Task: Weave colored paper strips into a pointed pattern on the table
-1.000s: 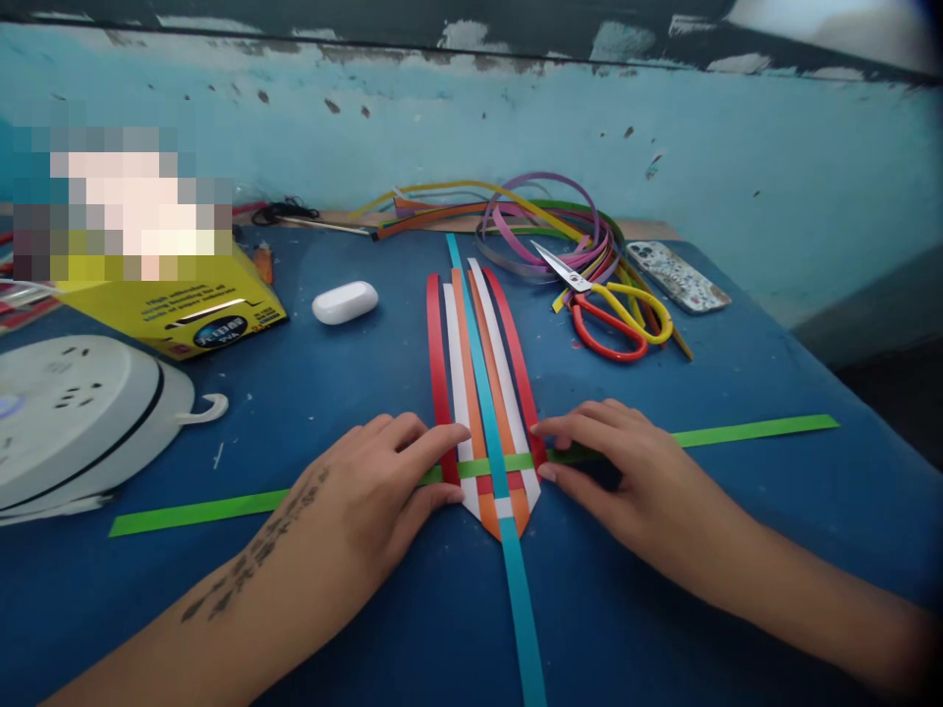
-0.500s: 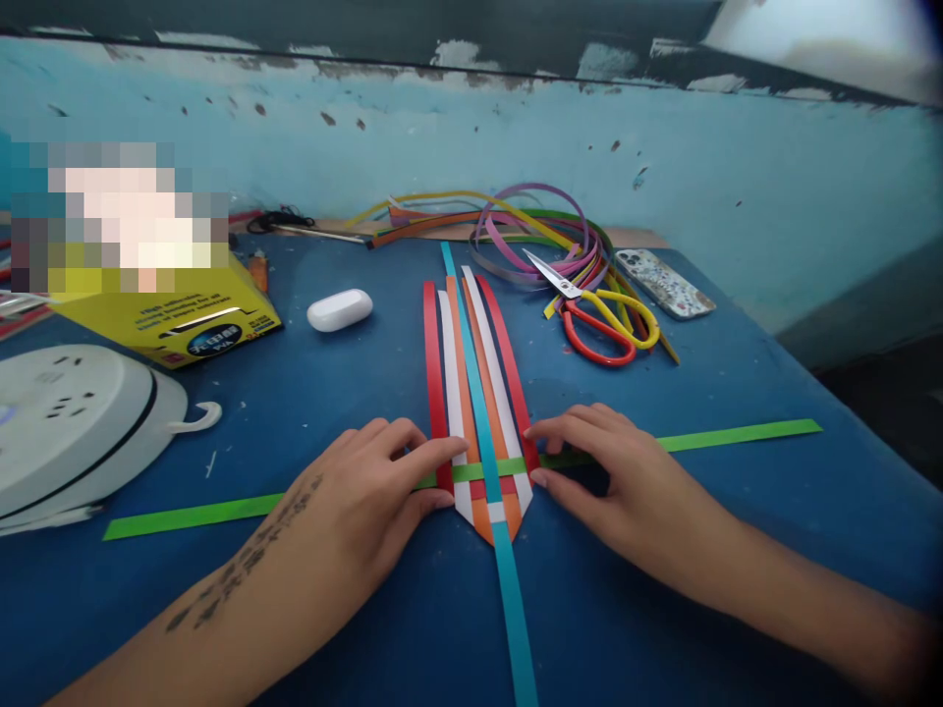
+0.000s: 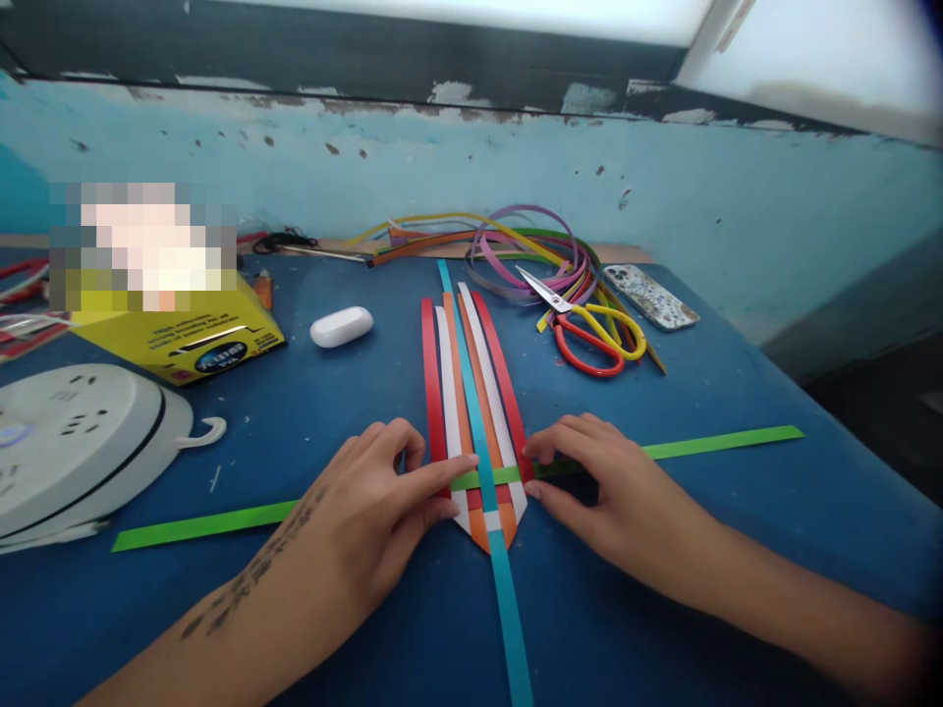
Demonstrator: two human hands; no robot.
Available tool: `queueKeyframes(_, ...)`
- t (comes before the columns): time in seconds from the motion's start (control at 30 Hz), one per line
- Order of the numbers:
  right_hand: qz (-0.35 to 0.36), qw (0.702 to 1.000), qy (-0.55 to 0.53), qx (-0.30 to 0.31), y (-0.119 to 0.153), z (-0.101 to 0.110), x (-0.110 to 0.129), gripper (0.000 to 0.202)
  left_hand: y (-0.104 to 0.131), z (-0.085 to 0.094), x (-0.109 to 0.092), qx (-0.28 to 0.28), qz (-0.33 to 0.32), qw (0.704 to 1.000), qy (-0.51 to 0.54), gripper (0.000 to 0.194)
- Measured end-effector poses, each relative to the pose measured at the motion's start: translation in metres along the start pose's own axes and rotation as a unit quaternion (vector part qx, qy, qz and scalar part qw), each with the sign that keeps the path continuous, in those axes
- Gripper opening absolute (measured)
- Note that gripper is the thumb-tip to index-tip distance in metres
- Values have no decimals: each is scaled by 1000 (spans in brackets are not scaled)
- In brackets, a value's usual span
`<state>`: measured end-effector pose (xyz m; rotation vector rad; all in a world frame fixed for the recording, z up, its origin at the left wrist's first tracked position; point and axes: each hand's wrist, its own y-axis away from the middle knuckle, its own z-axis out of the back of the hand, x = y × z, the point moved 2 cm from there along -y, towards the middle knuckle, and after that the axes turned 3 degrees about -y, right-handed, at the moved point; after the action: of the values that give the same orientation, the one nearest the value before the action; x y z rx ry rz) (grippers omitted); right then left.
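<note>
Blue table (image 3: pixel 626 638), head view: saw strip weave (image 3: pixel 491 393) of red, white and orange lying mid-table, pointed end toward camera. Noted teal strip (image 3: pixel 510 614) running lengthwise through it, over green strip (image 3: pixel 726 442) laid crosswise and sticking out past both sides. Logged left hand (image 3: pixel 375 496) with thumb and index finger on weave's left side, index tip just beside teal strip; right hand (image 3: pixel 596 471) with thumb and index tip at right red edge. Could not tell a pinch from plain contact on either side. Spotted farther back scissors (image 3: pixel 564 305) by coiled strips (image 3: pixel 582 267), phone (image 3: pixel 652 297) to the right, white case (image 3: pixel 341 327) and yellow box (image 3: pixel 198 339) left of weave.
</note>
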<state>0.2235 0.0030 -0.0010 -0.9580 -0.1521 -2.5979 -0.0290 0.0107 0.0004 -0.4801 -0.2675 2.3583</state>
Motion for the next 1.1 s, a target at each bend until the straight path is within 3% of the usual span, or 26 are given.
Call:
queueKeyframes(0.1,3,1000,6,4,0,0,0,8,-8,3,-6,-63,-8,998,-9,38)
queueKeyframes(0.17,12,1000,9,7,-1,0,-1,8,-15,1,-15,-74,-29,997,-8,42)
queueKeyframes(0.3,25,1000,3,6,-3,0,-3,9,-24,-14,-36,23,-65,997,-22,65)
queueKeyframes(0.43,30,999,-12,-12,-5,-1,-4,15,-23,-21,-47,55,-28,994,-90,71)
queueKeyframes(0.57,49,999,-3,-5,-6,-2,-5,19,-22,-24,-44,46,6,992,-119,59)
queueKeyframes(0.67,63,998,8,-5,-4,-3,-7,13,-23,-31,-39,82,-1,993,-89,50)
queueKeyframes(0.83,61,998,22,-5,-3,-3,-7,15,-21,-39,-35,137,-19,989,-42,56)
queueKeyframes(1.1,34,999,16,-11,-3,3,-8,4,-21,-37,-35,134,-13,991,-21,51)
